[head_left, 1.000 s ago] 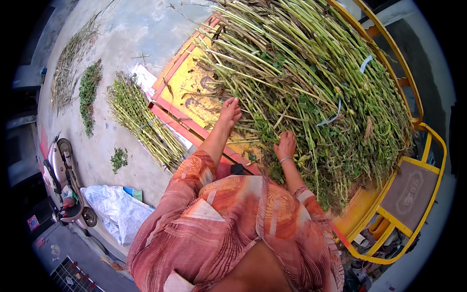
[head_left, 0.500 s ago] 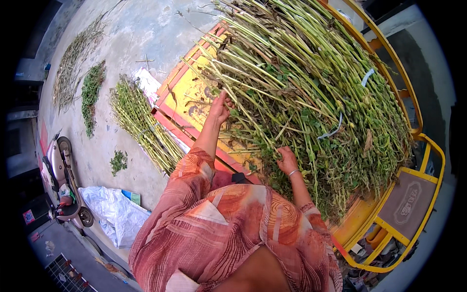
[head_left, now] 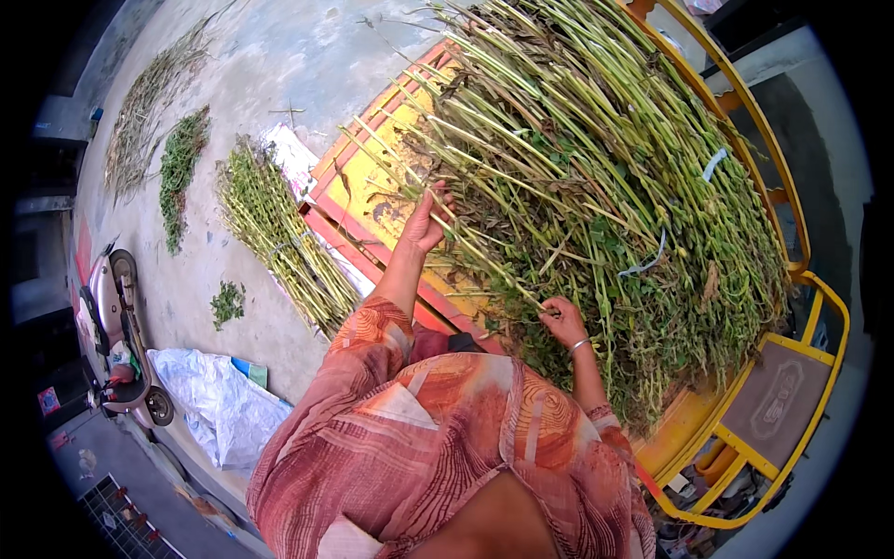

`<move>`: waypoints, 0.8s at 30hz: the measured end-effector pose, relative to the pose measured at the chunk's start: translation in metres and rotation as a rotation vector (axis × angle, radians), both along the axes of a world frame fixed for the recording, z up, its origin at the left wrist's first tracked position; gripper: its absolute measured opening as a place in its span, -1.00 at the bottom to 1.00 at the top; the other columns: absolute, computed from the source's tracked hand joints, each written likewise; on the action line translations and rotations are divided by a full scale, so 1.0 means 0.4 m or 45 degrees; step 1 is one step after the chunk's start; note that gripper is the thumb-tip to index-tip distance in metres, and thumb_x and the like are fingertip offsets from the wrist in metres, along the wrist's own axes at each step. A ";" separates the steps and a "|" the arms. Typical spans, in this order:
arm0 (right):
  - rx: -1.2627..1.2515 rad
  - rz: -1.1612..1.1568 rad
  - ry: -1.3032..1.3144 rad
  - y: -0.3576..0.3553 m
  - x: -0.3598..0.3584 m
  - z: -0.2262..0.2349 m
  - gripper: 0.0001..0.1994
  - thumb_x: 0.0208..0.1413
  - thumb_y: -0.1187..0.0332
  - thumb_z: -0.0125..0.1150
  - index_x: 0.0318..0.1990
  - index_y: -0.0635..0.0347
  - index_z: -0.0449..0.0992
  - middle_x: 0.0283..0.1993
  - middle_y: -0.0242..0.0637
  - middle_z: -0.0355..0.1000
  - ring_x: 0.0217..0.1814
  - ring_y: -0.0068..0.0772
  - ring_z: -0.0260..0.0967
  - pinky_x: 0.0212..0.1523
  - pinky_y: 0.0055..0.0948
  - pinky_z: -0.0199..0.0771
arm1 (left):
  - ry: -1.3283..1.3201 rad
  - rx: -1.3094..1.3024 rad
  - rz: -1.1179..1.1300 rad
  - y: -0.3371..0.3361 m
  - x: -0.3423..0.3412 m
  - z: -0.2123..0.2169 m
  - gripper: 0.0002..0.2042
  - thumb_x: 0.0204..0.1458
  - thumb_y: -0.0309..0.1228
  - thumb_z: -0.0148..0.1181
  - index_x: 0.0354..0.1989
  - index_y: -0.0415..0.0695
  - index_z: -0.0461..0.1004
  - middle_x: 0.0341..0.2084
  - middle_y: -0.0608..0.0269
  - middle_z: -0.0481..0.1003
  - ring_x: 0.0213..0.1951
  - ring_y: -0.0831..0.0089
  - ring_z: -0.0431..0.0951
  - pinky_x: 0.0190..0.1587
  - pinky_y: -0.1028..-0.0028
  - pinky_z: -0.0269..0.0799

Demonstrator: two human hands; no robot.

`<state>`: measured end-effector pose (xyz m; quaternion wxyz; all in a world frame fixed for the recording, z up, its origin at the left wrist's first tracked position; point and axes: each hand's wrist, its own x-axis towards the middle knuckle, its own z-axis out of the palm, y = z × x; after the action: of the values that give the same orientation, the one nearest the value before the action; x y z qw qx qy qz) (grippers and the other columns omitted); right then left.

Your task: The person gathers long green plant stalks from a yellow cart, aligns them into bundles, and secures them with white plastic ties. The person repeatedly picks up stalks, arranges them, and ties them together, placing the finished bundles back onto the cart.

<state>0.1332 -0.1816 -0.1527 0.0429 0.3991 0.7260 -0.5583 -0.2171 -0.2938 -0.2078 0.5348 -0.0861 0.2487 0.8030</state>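
A big heap of long green plant stalks [head_left: 605, 168] lies in the bed of a yellow and red cart [head_left: 372, 186]. My left hand [head_left: 426, 222] reaches up into the near edge of the heap and grips a few stalks there. My right hand [head_left: 562, 320], with a bangle on the wrist, is closed around the lower end of one long stalk at the leafy end of the pile. My patterned orange sleeves fill the lower middle of the view.
On the concrete ground to the left lie a bundle of stalks [head_left: 279, 242], smaller green piles [head_left: 177, 168], a white sack [head_left: 214, 401] and a parked scooter [head_left: 116, 345]. The cart's yellow rail and seat [head_left: 782, 401] are at the right.
Both hands have moved further along the heap; the left hand has gone from flat on the stalks to gripping them, and the right hand has closed on a long stalk.
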 end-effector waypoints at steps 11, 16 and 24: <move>0.254 -0.006 -0.047 0.048 0.046 0.125 -0.72 -0.08 0.33 0.29 -0.55 0.30 0.32 -0.49 -0.32 0.29 -0.46 -0.44 0.20 -0.40 -0.45 0.24 | 0.055 -0.128 0.096 -0.057 -0.004 0.011 -0.56 0.11 -0.06 0.05 0.15 0.17 0.21 -0.32 0.33 0.39 -0.29 0.48 0.39 -0.30 0.49 0.30; 0.616 0.030 0.192 0.079 -0.058 0.206 -0.73 0.03 0.36 0.22 -0.48 0.38 0.29 -0.44 -0.13 0.25 -0.46 -0.10 0.24 -0.43 -0.34 0.26 | 0.099 -0.110 0.058 -0.036 0.011 0.032 -0.47 0.08 0.04 0.05 0.19 0.16 0.15 -0.32 0.31 0.41 -0.31 0.48 0.38 -0.29 0.46 0.27; 0.950 0.222 0.169 -0.073 -0.472 0.127 -0.79 0.01 0.25 0.22 -0.34 0.20 0.44 -0.26 -0.17 0.31 -0.29 -0.09 0.35 -0.36 -0.21 0.40 | 0.293 0.082 -0.072 -0.009 0.048 0.139 -0.15 -0.18 0.06 0.29 0.29 0.07 0.02 -0.21 0.26 0.47 -0.20 0.52 0.43 -0.18 0.48 0.33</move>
<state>-0.0556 -0.2107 -0.1017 -0.1049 0.2870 0.9117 -0.2745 -0.1981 -0.2973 -0.1522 0.5275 0.0311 0.2848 0.7998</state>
